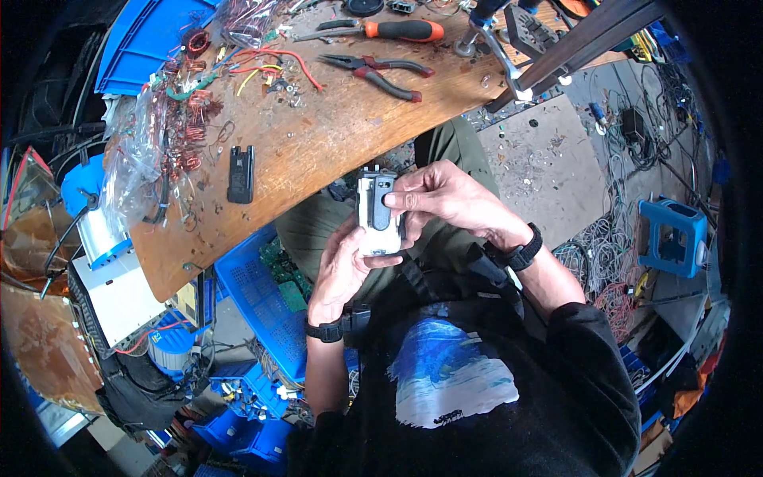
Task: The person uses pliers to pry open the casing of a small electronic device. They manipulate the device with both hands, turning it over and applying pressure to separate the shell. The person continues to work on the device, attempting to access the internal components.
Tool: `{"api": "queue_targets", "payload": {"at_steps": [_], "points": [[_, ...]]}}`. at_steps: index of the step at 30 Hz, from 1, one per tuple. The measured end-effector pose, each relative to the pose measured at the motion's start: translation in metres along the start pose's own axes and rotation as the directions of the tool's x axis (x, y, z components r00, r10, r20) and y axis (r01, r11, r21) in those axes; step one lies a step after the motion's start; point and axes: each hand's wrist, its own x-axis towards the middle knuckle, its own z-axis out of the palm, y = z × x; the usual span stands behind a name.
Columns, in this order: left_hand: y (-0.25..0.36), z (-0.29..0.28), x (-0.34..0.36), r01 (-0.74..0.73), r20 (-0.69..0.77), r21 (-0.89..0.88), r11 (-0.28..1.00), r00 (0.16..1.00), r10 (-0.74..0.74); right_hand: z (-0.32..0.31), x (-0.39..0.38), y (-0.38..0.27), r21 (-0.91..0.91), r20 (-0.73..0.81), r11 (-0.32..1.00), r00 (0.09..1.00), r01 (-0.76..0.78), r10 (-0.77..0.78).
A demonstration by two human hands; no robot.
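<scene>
My left hand [343, 258] is closed around the lower part of what looks like a handheld two-way radio [389, 242], held above my lap just off the table edge. Its visible face is silver-white, with a dark elongated clip-like piece [382, 211] along it and small knobs on the top end. From the right, my right hand [445, 199] presses its thumb on the dark piece, with the fingers bent against the radio's side. What lies beneath those fingers is hidden. On the table to the left rests a flat black plastic part [241, 175], touched by neither hand.
On the wooden table [294, 159] lie pliers [377, 71], an orange-black screwdriver [404, 30], wires and copper coils [191, 131]. A blue basket [246, 278] with green circuit boards [292, 294] stands below its edge. A metal post [588, 48] rises at right; cables [588, 254] cover the floor.
</scene>
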Motion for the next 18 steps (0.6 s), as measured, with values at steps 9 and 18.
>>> {"api": "queue_targets", "payload": {"at_steps": [9,18], "points": [[0.005,0.022,0.004,-0.012,-0.075,0.13,0.991,0.997,0.022,0.003,0.003,-0.002,-0.126,-0.09,0.987,0.99,0.097,-0.109],[0.002,0.017,0.007,-0.02,-0.079,0.111,0.994,0.996,0.029,0.003,0.006,-0.004,-0.179,-0.099,0.98,0.989,0.09,-0.109]]}}
